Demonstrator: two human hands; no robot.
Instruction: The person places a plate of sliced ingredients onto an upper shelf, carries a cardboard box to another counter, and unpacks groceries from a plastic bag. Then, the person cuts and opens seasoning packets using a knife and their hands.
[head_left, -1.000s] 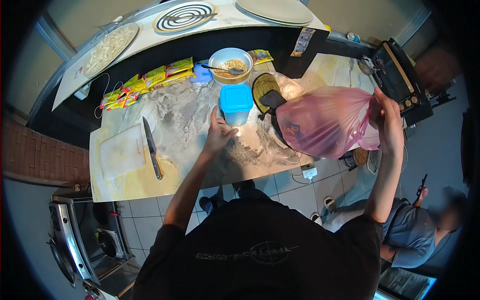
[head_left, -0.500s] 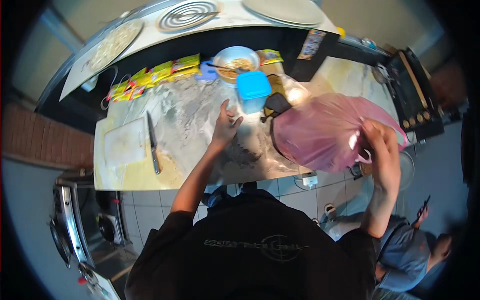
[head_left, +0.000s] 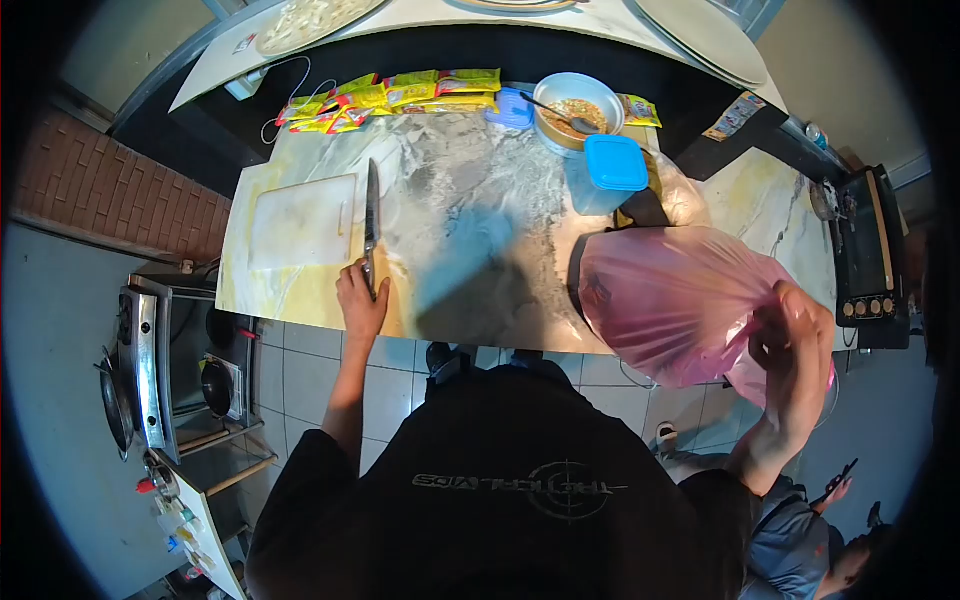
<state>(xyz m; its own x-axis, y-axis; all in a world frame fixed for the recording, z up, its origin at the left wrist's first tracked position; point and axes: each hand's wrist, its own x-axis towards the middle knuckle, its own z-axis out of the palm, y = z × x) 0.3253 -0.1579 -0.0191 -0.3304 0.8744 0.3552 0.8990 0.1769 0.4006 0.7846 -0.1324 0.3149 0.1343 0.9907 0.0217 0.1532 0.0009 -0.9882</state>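
My left hand is at the handle of a knife, its fingers closed around it. The knife lies with its blade pointing away, just right of a white cutting board. My right hand grips the gathered neck of a pink plastic bag at the counter's right front edge. What the bag holds is hard to make out. Beyond the bag stands a clear tub with a blue lid, close to a white bowl with chopped food and a spoon inside.
Yellow packets line the back of the marble counter. Plates sit on the raised shelf. A black oven stands at the right, a stove at the lower left. A person holding a phone is at the lower right.
My left hand has moved left from beside the blue-lidded tub to the knife handle and closed on it. My right hand still holds the bag, now nearer the front edge. The view has shifted left.
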